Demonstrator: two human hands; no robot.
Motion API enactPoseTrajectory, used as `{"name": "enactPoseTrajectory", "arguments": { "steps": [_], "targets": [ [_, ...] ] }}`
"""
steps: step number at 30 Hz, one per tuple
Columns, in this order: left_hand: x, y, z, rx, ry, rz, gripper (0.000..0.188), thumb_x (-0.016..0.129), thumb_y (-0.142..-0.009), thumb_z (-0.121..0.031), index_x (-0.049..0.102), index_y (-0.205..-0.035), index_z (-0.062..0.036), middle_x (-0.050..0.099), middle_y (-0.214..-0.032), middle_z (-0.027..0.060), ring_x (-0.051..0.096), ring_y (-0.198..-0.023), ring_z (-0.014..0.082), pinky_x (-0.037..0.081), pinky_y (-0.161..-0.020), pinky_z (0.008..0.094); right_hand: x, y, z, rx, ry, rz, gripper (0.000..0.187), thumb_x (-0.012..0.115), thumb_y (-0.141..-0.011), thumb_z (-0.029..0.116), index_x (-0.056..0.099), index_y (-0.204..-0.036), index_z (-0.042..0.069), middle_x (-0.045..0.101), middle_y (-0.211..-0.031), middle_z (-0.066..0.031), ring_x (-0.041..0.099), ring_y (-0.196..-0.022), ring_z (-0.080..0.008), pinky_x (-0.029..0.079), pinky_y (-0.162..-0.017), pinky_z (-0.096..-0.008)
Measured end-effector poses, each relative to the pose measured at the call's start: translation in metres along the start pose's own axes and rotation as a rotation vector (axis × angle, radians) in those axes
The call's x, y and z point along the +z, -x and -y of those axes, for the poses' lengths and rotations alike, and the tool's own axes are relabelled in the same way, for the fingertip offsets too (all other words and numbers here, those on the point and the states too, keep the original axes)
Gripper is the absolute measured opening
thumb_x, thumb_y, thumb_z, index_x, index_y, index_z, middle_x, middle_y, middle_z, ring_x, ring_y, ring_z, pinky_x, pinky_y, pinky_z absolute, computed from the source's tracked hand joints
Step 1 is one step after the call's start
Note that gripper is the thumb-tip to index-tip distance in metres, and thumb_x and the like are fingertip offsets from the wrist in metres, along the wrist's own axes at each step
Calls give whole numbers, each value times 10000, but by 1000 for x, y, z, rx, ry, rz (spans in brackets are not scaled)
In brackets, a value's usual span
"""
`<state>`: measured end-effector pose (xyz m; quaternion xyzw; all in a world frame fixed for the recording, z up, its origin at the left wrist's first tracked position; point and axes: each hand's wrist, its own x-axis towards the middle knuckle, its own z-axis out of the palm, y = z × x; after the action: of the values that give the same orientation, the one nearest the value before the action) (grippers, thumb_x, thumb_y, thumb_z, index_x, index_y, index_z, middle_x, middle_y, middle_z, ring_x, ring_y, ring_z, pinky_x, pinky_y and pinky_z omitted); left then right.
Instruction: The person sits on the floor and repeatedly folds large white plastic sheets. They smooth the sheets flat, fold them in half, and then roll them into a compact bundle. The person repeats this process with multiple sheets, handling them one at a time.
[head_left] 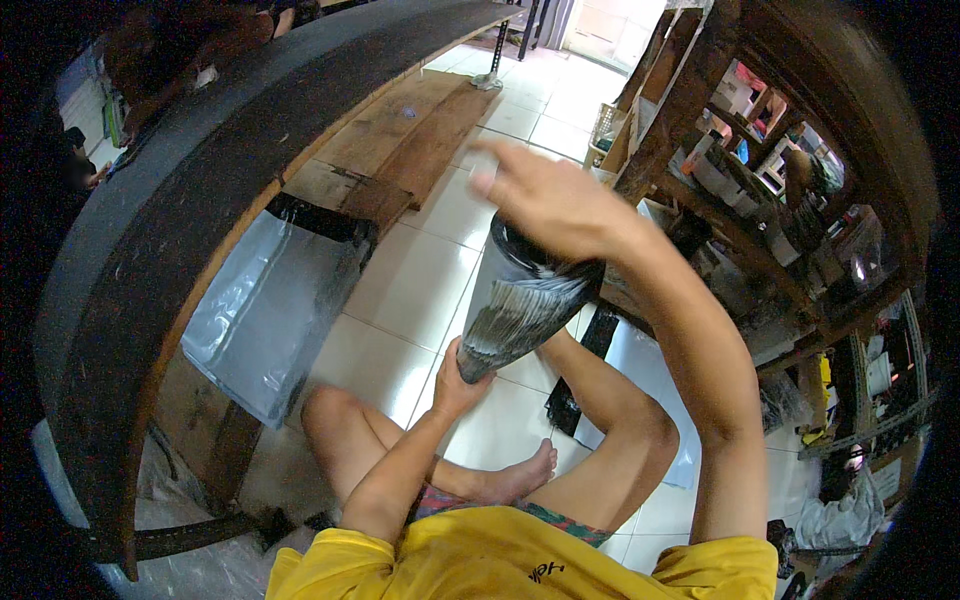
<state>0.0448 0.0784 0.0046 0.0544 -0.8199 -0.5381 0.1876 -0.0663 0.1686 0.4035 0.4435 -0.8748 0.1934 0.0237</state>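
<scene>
My left hand (456,388) is closed round the narrow lower end of a bundle of dark, streaked fibres (522,312). The bundle flares upward to a glossy black top and stands tilted over my crossed legs. Above that top is my right hand (560,205), its thumb and a finger stretched apart and slightly blurred. It hides part of the bundle's upper rim; whether the palm touches it I cannot tell. To the left, a clear plastic sleeve (265,310) with a black end lies on wooden boards.
A long dark bench edge (130,270) curves along the left, above wooden boards (390,140). By my right knee lies a pale sheet (640,385) beside a black bristly strip (570,395). Wooden shelving (690,130) with assorted goods stands right. White tiles (395,280) cover the floor.
</scene>
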Motion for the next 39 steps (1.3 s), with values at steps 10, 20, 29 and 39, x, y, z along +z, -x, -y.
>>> {"name": "enactPoseTrajectory", "arguments": {
  "steps": [10, 20, 29, 39],
  "targets": [
    [2, -3, 2, 14, -45, 21, 980, 903, -714, -248, 310, -1478, -91, 621, -1246, 243, 634, -1138, 421, 526, -948, 466, -2, 3, 3, -83, -7, -102, 761, 367, -1007, 651, 551, -1331, -13, 614, -1254, -324, 605, -1153, -481, 472, -1004, -533],
    [6, -3, 9, -33, 1, 34, 941, 900, -720, -252, 343, -1456, -73, 624, -1254, 241, 637, -1141, 411, 526, -954, 452, -14, 8, 3, -93, -115, -169, 753, 365, -1013, 640, 525, -1382, 3, 616, -1302, -277, 596, -1207, -441, 473, -1014, -508],
    [1, -2, 9, 26, -15, 24, 868, 869, -753, -225, 353, -1431, -58, 642, -1196, 249, 644, -1112, 425, 526, -918, 474, -18, 51, -32, 42, -496, -507, 655, 312, -1068, 554, 447, -1455, 42, 603, -1251, -160, 614, -1087, -288, 431, -1058, -439],
    [-13, -19, 17, -33, -17, 201, 556, 679, -891, -222, 466, -1312, 73, 665, -1089, 349, 632, -1065, 519, 515, -921, 512, 265, 130, -123, 586, -1100, -287, 695, 375, -1067, 522, 346, -1525, 0, 466, -1469, -215, 434, -1385, -328, 304, -1177, -399]
  ]
}}
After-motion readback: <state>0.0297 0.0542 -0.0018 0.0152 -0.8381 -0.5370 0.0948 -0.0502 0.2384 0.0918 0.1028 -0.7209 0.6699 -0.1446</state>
